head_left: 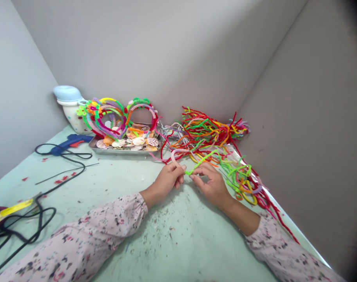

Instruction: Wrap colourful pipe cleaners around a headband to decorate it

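Observation:
Between my hands, above the middle of the table, is a bright green pipe cleaner, bent near its lower end. My left hand is closed in a pinch on a pale pink pipe cleaner loop, right where the green one meets it. The fingertips of my right hand pinch the green pipe cleaner close to its bend, and its free end rises to the upper right. Whether the green strand is wound around the pink one is too small to tell.
Behind my hands a metal tray holds shells and colourful pipe-cleaner rings. Loose pipe cleaners heap at the back right. A blue glue gun, its black cord and a white bottle are at left. Walls enclose the table.

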### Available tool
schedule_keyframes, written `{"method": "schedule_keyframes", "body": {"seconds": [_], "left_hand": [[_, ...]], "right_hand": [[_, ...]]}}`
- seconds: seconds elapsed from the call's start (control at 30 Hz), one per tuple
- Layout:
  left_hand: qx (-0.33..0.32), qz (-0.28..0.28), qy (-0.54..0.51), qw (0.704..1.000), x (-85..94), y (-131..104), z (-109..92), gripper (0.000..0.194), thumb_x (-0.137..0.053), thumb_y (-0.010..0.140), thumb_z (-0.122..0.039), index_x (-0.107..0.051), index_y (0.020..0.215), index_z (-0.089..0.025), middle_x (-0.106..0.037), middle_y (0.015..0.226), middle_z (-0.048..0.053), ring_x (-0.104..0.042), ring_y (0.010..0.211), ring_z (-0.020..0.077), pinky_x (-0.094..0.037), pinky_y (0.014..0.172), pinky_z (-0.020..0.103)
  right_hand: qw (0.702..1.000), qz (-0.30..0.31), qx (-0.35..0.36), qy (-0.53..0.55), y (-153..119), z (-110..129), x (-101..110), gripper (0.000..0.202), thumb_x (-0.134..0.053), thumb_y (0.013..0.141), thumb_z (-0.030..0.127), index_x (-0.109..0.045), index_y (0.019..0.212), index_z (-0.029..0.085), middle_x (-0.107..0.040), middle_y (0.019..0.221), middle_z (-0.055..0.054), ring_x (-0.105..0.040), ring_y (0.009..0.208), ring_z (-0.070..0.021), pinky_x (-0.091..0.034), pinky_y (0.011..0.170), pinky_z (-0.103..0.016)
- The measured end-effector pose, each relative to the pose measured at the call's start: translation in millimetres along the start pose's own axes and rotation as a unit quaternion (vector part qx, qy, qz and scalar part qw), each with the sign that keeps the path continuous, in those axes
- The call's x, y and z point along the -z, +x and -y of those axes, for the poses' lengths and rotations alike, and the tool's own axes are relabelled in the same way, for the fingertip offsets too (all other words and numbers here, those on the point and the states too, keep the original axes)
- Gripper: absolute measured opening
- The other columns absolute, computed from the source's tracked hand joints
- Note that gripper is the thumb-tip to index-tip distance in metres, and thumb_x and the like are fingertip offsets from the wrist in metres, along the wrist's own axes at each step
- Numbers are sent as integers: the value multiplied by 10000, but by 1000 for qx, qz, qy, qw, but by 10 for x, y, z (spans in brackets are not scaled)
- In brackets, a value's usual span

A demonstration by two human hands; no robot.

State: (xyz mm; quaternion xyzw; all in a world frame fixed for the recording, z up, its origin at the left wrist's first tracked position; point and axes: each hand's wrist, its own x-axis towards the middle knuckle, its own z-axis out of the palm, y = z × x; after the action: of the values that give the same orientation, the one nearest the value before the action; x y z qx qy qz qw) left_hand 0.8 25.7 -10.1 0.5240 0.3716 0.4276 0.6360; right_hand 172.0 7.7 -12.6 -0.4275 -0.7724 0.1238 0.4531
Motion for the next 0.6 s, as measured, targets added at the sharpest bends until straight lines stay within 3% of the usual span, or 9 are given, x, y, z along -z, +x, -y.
{"method": "schedule_keyframes", "body": {"seconds": [0.6], "left_hand": [[-2,-7,10,1000,-9,-9,-11,297,-554,798,-404,-429,653,-176,-500,505,-56,-394,374,49,-294,393,189]], "right_hand": [[1000,4,-6,-3,-6,-15,-8,36,-604,806,197,-630,803,223,-601,808,-33,-562,797,-189,-469,723,-339]]}}
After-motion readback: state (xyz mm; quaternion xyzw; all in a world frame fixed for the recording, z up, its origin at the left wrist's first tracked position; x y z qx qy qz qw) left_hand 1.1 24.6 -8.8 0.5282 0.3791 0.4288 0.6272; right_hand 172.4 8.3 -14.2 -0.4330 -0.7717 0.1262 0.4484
